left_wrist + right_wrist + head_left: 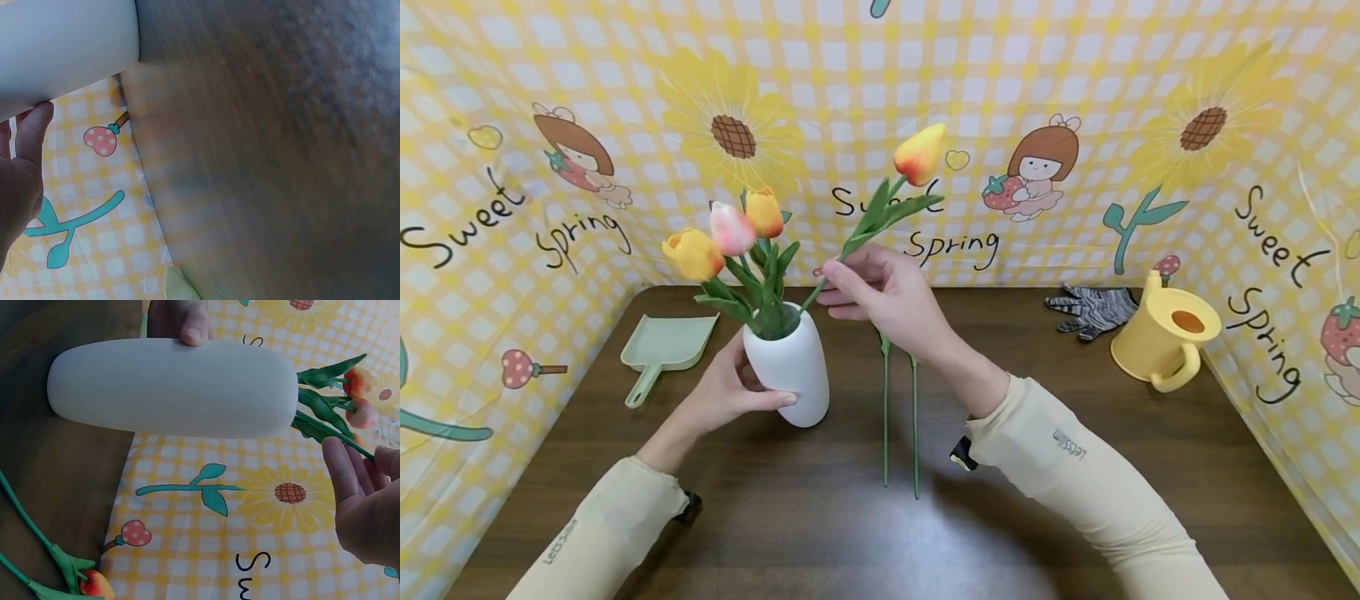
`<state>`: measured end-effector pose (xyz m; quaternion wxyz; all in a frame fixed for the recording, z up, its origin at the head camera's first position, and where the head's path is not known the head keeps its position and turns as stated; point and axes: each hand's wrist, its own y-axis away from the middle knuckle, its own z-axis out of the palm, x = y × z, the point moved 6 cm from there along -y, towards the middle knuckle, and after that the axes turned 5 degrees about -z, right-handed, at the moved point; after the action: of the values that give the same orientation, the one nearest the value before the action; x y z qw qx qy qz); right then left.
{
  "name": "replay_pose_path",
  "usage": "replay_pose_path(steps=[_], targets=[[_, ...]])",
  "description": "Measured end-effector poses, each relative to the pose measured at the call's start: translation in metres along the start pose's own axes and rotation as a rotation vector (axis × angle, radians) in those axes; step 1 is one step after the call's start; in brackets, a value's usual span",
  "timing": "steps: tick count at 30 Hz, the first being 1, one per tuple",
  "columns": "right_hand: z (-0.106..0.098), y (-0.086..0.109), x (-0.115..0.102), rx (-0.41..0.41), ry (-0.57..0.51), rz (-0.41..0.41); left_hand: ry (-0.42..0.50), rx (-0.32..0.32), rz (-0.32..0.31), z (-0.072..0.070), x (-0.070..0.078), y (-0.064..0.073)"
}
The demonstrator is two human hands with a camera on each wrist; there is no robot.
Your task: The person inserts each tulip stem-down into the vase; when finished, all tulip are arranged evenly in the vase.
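Observation:
A white vase (792,375) stands on the table, tilted a little, holding two orange-yellow tulips and a pink-white tulip (733,229). My left hand (730,379) grips the vase's side, its thumb across the front. Between thumb and fingers, my right hand (887,296) pinches the stem of another yellow-orange tulip (921,155), whose lower end reaches into the vase's mouth. In the right wrist view the vase (175,387) appears sideways, with the right hand (369,500) beside its mouth. The left wrist view shows left fingers (34,128) against the vase.
Two green tulip stems (885,417) lie on the table below the right hand, their heads hidden in the head view. A pale green dustpan (670,342) lies left. At the right are a grey-black glove (1092,310) and a yellow watering can (1157,333). Patterned cloth (880,67) walls the table.

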<state>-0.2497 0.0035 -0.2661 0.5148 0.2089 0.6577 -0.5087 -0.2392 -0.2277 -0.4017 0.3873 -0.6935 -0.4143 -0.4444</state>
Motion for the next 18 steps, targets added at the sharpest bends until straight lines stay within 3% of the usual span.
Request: replay_pose_path(steps=[5, 18], targets=[[0.003, -0.003, 0.006, 0.017, -0.034, 0.009, 0.004, -0.009, 0.022, 0.000, 0.002, -0.001], [0.011, -0.006, 0.027, 0.040, -0.126, 0.084, 0.000, 0.008, -0.023, 0.001, -0.003, -0.001]])
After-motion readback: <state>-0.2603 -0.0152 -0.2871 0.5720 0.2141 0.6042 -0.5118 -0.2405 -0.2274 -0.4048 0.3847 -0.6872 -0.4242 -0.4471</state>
